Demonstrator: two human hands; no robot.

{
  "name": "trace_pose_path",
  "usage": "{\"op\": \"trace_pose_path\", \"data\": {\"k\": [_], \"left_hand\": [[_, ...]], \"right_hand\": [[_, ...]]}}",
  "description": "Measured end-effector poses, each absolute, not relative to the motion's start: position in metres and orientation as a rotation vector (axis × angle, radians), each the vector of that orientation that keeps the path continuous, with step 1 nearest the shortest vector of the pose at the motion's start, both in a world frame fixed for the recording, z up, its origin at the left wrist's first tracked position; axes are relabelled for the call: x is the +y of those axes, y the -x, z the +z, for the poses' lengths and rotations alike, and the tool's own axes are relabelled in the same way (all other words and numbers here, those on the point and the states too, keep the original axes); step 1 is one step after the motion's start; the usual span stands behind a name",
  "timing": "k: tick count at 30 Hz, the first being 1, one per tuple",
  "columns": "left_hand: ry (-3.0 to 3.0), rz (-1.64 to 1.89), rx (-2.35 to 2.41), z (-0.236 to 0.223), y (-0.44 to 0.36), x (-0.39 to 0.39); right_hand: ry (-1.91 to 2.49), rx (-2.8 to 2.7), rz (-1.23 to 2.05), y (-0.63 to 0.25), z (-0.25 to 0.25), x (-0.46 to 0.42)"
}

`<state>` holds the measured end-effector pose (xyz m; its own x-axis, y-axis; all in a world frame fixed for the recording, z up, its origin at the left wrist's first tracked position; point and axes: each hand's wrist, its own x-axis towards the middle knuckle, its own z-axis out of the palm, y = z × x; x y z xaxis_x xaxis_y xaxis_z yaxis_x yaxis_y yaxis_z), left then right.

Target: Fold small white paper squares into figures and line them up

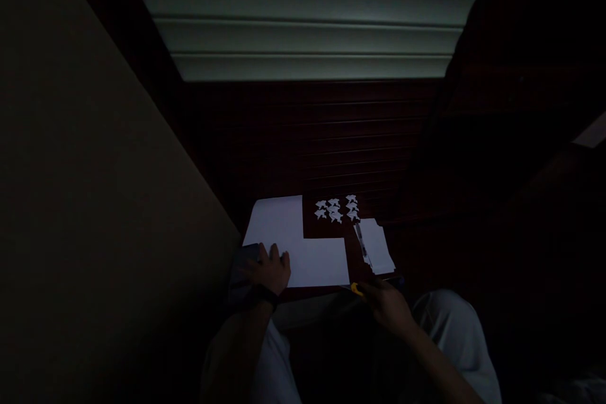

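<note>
My left hand lies with fingers spread across the left part of a large white L-shaped sheet of paper and the edge of a dark flat item. My right hand is closed around a yellow-handled tool at the front right. Its thin tip points left, close to the lower right corner of the sheet; whether it is a knife or scissors is too dark to tell. Several white star-like paper cut-outs sit in rows behind the sheet.
On the right of the dark red table are a smaller white paper pile and a pen. A pale wall stands at left. Behind the table is a slatted panel. My knees are below the front edge.
</note>
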<state>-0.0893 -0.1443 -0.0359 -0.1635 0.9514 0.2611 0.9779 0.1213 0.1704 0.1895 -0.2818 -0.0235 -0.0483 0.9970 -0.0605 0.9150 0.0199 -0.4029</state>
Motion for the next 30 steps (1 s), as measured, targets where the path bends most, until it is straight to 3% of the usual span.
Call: {"op": "trace_pose_path", "data": {"k": [5,13,20,30], "left_hand": [[1.980,-0.469,-2.272,-0.024,0.089,-0.151],[2.693,-0.496,-1.356,-0.026,0.048,-0.168],[2.772,-0.462,-1.352,-0.057,0.036,-0.170],[2.734,-0.472,-1.405,-0.057,0.029,-0.177]], "right_hand": [[1.944,-2.065,0.485,-0.190,-0.024,-0.281],[1.974,-2.093,0.498,-0.188,-0.017,-0.280],[1.969,-2.065,0.512,-0.188,-0.018,-0.278],[1.910,-2.046,0.435,-0.186,-0.030,-0.277]]}}
